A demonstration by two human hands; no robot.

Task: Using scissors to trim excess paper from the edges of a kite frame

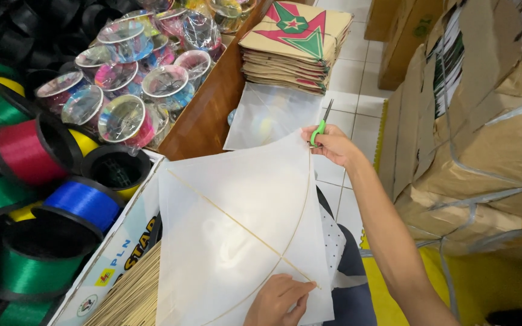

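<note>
A white paper kite (237,223) with a thin bamboo spine and a bowed cross stick lies across my lap. My left hand (276,299) pinches the kite's lower edge where the bowed stick ends. My right hand (332,145) holds green-handled scissors (320,125) at the kite's top corner, blades pointing up and away. The hand also touches that corner.
Spools of coloured line (28,151) fill the left. Shiny wrapped reels (128,78) sit behind a wooden divider (206,102). A stack of printed kites (294,45) and a clear sheet (267,115) lie ahead. Bamboo sticks (131,296) lie lower left; strapped cardboard bundles (484,133) stand right.
</note>
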